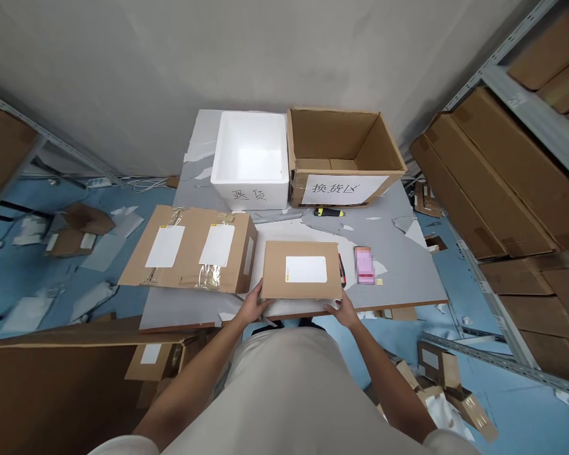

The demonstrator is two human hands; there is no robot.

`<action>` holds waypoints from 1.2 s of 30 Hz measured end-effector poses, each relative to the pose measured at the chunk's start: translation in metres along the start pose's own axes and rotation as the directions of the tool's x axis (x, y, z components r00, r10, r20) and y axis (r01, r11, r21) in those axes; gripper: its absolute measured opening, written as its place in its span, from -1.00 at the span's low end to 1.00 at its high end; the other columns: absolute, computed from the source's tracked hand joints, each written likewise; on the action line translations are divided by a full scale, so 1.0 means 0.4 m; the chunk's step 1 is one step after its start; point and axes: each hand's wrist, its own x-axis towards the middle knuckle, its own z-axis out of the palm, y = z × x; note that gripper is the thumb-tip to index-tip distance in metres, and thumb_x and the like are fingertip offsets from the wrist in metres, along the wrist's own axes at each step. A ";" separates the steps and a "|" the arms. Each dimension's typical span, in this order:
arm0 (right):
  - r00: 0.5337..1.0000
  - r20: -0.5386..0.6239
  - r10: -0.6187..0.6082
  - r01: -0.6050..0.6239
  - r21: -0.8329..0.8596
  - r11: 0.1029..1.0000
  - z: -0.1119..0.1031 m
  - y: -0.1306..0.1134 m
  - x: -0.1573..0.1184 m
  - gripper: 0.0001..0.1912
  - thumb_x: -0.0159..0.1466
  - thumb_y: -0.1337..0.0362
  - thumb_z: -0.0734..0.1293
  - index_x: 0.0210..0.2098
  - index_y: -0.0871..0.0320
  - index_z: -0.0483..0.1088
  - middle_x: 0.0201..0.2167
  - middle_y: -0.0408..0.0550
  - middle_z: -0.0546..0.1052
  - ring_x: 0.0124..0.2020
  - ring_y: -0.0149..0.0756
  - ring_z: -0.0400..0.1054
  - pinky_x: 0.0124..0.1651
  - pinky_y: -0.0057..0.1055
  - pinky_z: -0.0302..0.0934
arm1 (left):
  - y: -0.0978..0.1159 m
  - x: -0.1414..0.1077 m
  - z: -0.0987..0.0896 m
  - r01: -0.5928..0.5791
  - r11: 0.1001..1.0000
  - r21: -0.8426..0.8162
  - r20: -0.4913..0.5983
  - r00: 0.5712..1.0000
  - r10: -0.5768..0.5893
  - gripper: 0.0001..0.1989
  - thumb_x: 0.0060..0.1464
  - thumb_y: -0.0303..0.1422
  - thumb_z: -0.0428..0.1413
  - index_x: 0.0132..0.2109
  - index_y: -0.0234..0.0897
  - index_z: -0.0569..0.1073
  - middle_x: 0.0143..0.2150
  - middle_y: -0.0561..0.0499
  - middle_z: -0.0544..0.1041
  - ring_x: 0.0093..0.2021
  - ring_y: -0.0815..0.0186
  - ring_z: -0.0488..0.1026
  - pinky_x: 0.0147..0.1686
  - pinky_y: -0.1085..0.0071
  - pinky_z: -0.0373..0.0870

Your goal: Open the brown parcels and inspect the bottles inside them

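Observation:
A brown cardboard box (275, 268) with a white label lies at the front of the table, between my two hands. My left hand (252, 307) grips its lower left corner, and my right hand (343, 311) grips the lower right one. Fingers on both sides partly disappear beneath the box. Just past its right side shows a red and black tool (342, 270), mostly hidden. To the left sits a larger taped carton (189, 243) bearing two white labels. A phone (365, 265) with a pink screen lies to the right.
At the table's back stand a white foam box (251, 193) and an open cardboard box (346, 189) with handwritten signs. A yellow and black utility knife (329, 212) lies before them. Shelves of cartons (507, 183) rise at right; a big open carton (66, 392) is at lower left.

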 end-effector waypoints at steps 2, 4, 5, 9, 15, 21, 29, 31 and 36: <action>1.000 -0.010 0.002 -0.002 0.000 1.000 0.010 0.019 0.012 -0.31 0.02 0.11 0.41 0.14 0.04 0.25 0.04 0.07 0.43 0.06 -0.02 0.32 0.09 -0.01 0.23 | -0.016 0.007 0.005 -0.049 0.998 0.034 0.064 0.997 0.047 -0.41 -0.40 -0.36 0.36 -0.08 -0.24 0.45 0.01 -0.14 0.52 0.21 0.10 0.29 0.25 0.17 0.05; 1.000 -0.017 -0.003 0.004 0.031 1.000 0.019 0.031 0.023 -0.38 0.07 0.11 0.37 0.11 0.08 0.27 -0.02 0.08 0.46 0.00 -0.04 0.36 0.04 -0.05 0.28 | -0.032 0.012 0.008 -0.074 0.996 0.049 0.076 0.995 0.070 -0.42 -0.34 -0.33 0.34 -0.06 -0.22 0.44 -0.01 -0.12 0.53 0.19 0.11 0.31 0.25 0.15 0.05; 1.000 -0.015 -0.010 0.011 0.049 0.999 0.021 0.034 0.027 -0.40 0.07 0.10 0.37 0.10 0.09 0.28 -0.05 0.08 0.47 -0.02 -0.05 0.37 0.02 -0.07 0.29 | -0.038 0.014 0.009 -0.072 0.996 0.047 0.066 0.995 0.068 -0.42 -0.33 -0.33 0.33 -0.06 -0.22 0.43 -0.02 -0.12 0.53 0.18 0.12 0.32 0.25 0.15 0.06; 0.999 0.005 -0.042 0.041 0.082 0.996 0.006 0.016 0.037 -0.45 0.06 0.07 0.38 0.02 0.11 0.31 -0.13 0.06 0.50 -0.07 -0.08 0.38 -0.03 -0.13 0.32 | -0.041 0.016 0.000 -0.121 0.989 0.087 0.105 0.988 0.112 -0.45 -0.29 -0.28 0.32 -0.06 -0.27 0.44 0.00 -0.16 0.50 0.16 0.11 0.33 0.24 0.19 0.10; 0.988 0.004 -0.153 0.152 -0.116 0.982 -0.072 -0.107 0.062 -0.56 0.19 -0.06 0.23 -0.12 0.14 0.37 -0.19 0.04 0.46 -0.20 -0.18 0.36 -0.15 -0.25 0.30 | 0.039 -0.006 -0.021 -0.299 0.882 0.364 0.140 0.954 0.265 -0.41 -0.02 -0.09 0.16 0.12 -0.26 0.35 0.09 -0.17 0.34 0.10 0.14 0.34 0.04 0.22 0.35; 0.993 0.005 -0.115 0.107 -0.424 0.899 -0.079 -0.221 0.127 -0.44 0.26 -0.16 0.04 -0.36 0.16 0.39 -0.36 0.04 0.46 -0.30 -0.16 0.34 -0.22 -0.28 0.20 | 0.073 0.013 -0.001 -0.203 0.820 0.535 0.018 0.973 0.229 -0.47 0.09 0.00 -0.01 0.03 -0.28 0.45 -0.13 -0.12 0.43 0.00 0.10 0.37 0.07 0.13 0.28; 0.997 0.045 0.064 -0.048 -0.290 0.956 -0.075 -0.246 0.160 -0.43 0.20 -0.20 0.13 -0.21 0.14 0.45 -0.22 0.08 0.55 -0.16 -0.07 0.41 -0.13 -0.24 0.24 | 0.060 0.028 0.009 -0.078 0.927 0.368 -0.085 0.989 0.118 -0.41 0.07 0.05 0.00 0.08 -0.26 0.43 0.03 -0.17 0.41 0.12 0.07 0.32 0.15 0.15 0.17; 0.997 0.068 0.039 -0.027 -0.172 0.985 -0.079 -0.222 0.149 -0.42 0.21 -0.19 0.14 -0.10 0.13 0.44 -0.08 0.08 0.52 -0.03 -0.06 0.38 -0.02 -0.22 0.23 | 0.048 0.013 0.000 -0.105 0.943 0.317 -0.061 0.989 0.131 -0.35 0.05 0.07 0.03 0.16 -0.27 0.36 0.12 -0.20 0.35 0.16 0.06 0.29 0.17 0.14 0.15; 0.996 0.054 0.066 -0.076 0.205 0.976 -0.083 -0.108 0.103 -0.36 0.22 -0.08 0.16 0.21 0.05 0.21 0.21 0.02 0.31 0.19 -0.11 0.23 0.12 -0.16 0.20 | -0.020 -0.028 -0.029 -0.202 0.963 0.180 0.094 0.978 0.188 0.00 -0.24 -0.02 0.29 0.30 -0.24 0.11 0.30 -0.25 0.16 0.27 0.00 0.15 0.18 0.11 0.18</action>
